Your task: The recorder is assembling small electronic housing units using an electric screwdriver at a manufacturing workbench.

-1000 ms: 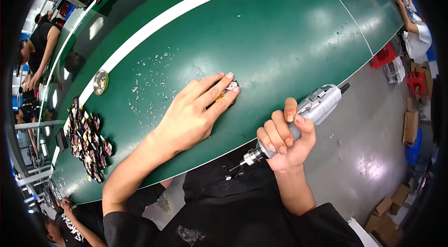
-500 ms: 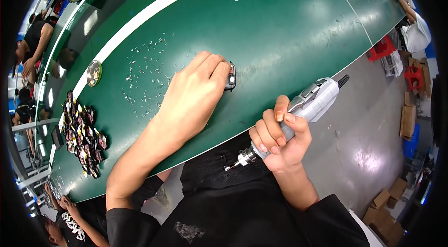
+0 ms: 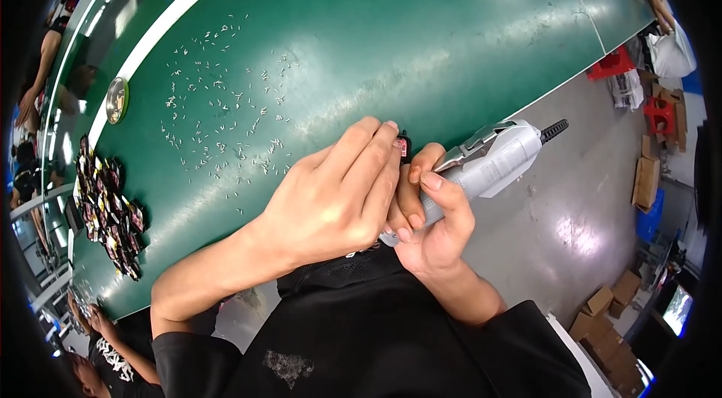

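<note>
My left hand (image 3: 331,187) is curled around a small black-edged device (image 3: 404,145); only one end, with a red patch, shows past the fingertips. Wrapped round the grey grip of an electric screwdriver (image 3: 492,165) is my right hand (image 3: 444,217), with the tool's cable end pointing up to the right. Both hands meet near the table's front edge, their fingers touching or nearly so. The screwdriver's bit end is hidden behind the fingers. Small pale screw-like bits (image 3: 218,97) lie scattered left of my hands on the green table (image 3: 429,44).
A pile of small black parts (image 3: 109,210) lies at the left, below a round shallow dish (image 3: 116,100). Another person's hands (image 3: 96,317) are at the lower left. Red stools (image 3: 659,116) and cardboard boxes (image 3: 613,308) stand on the floor at right.
My left hand has lifted the device off the table and brought it right, towards my body. My right hand has shifted slightly up and left with the screwdriver, so the hands now meet.
</note>
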The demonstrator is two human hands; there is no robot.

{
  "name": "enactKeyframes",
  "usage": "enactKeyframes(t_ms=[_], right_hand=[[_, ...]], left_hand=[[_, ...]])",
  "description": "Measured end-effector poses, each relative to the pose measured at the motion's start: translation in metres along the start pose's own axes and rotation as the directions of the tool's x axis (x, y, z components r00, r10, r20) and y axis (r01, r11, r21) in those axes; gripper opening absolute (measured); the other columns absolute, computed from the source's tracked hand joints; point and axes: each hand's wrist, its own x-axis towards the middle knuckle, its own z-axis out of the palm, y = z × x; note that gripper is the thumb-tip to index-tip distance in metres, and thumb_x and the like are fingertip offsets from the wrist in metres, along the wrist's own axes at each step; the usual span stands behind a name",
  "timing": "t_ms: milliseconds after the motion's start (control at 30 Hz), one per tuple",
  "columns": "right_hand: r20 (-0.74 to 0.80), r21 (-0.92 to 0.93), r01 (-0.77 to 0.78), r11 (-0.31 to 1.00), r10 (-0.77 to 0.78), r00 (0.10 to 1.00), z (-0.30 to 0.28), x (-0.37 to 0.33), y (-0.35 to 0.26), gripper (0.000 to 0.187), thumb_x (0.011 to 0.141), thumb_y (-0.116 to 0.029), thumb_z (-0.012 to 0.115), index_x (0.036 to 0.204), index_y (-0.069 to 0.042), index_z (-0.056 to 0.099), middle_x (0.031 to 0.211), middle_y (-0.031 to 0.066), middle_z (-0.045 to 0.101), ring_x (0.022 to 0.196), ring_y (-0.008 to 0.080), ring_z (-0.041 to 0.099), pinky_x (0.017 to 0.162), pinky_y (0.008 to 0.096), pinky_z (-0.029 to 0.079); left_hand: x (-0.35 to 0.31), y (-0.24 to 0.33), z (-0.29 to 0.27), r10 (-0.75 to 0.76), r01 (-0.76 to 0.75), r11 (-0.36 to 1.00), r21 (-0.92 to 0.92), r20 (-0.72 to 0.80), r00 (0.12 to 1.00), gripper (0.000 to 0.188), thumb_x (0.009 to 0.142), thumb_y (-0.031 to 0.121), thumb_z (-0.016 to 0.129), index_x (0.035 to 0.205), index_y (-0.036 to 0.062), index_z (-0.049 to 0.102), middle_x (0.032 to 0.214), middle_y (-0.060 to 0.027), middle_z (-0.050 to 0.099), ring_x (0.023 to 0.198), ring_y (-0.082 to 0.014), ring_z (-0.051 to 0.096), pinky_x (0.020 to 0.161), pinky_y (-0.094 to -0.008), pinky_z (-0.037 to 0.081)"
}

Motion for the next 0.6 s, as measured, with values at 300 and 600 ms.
enactKeyframes(t_ms=[300, 600], right_hand=[[0.245, -0.163, 0.02, 0.986, 0.021, 0.969, 0.0, 0.01, -0.041, 0.01, 0.088, -0.017, 0.043, 0.088, -0.007, 0.042, 0.052, 0.0005, 0.038, 0.039, 0.0114, 0.036, 0.047, 0.0298, 0.041], [0.543, -0.304, 0.364, 0.88, -0.154, 0.826, 0.021, 0.056, -0.101, 0.02, 0.095, -0.022, 0.039, 0.099, -0.006, 0.048, 0.055, -0.0014, 0.041, 0.045, 0.009, 0.04, 0.055, 0.0271, 0.039]], left_hand=[[-0.006, 0.004, -0.004, -0.039, 0.04, 0.999, -0.009, 0.115, 0.993, 0.034, 0.063, -0.001, 0.066, 0.094, -0.013, 0.061, 0.104, -0.0225, 0.061, 0.092, -0.0329, 0.062, 0.067, -0.035, 0.056], [-0.013, 0.004, 0.001, 0.041, -0.05, 0.995, 0.085, 0.104, 0.994, 0.036, 0.063, -0.004, 0.065, 0.096, -0.0155, 0.062, 0.105, -0.0252, 0.061, 0.093, -0.0343, 0.062, 0.074, -0.0358, 0.056]])
